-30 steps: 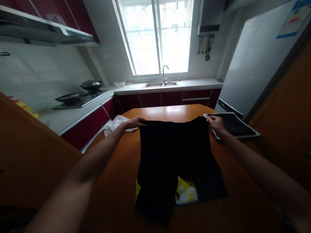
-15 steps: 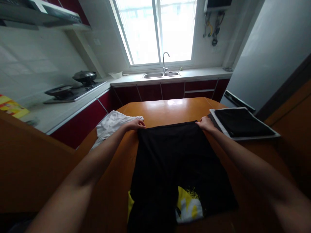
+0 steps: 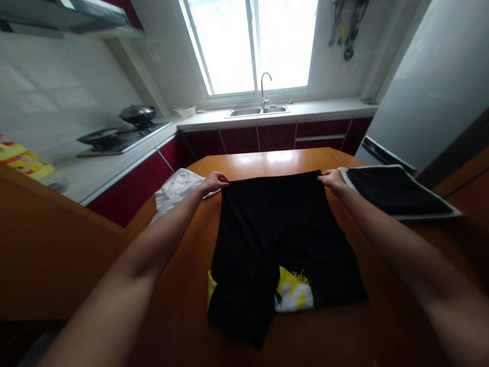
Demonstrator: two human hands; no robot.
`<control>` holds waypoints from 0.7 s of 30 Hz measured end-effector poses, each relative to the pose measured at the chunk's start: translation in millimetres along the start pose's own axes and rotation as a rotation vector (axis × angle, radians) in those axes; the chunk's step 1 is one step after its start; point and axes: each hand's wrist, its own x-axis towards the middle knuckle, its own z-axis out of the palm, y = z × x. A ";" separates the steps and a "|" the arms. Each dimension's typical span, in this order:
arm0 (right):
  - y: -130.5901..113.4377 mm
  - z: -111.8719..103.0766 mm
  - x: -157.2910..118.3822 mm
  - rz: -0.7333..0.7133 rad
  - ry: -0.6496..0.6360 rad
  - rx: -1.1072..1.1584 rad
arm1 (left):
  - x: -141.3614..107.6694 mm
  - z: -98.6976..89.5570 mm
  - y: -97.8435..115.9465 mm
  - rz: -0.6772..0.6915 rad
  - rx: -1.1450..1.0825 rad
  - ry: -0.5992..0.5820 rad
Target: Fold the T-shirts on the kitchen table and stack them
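Observation:
Black shorts (image 3: 282,219) with a yellow and white print on one leg are stretched out over the wooden table (image 3: 263,165), waistband toward the window. My left hand (image 3: 214,182) pinches the left corner of the waistband. At the right corner, my right hand (image 3: 331,179) grips the band between thumb and fingers. The legs hang or lie toward me, the left one bunched and partly folded, with a yellow patch at its outer edge. Just behind my left hand lies a crumpled white cloth (image 3: 178,191).
Folded dark and white fabric (image 3: 397,191) lies on the right, close to my right forearm. Past the table runs a counter with a sink (image 3: 257,111). A stove with a pan (image 3: 100,136) and a wok (image 3: 137,114) stands left; a fridge (image 3: 424,92) stands right.
Both hands have moved farther from me and slightly up in view, drawing the shorts along toward the window. The view has tipped down a little.

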 end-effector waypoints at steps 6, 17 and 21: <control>4.5 13.2 26.3 0.078 0.061 -0.167 | 37.5 38.0 -6.6 0.016 0.138 0.186; -23.0 -1.0 -55.0 -0.461 -0.100 -0.465 | -69.3 48.9 70.5 0.354 0.225 0.182; -12.4 -35.6 -108.5 -0.526 -0.342 -0.474 | -189.4 48.7 91.5 0.486 0.208 -0.073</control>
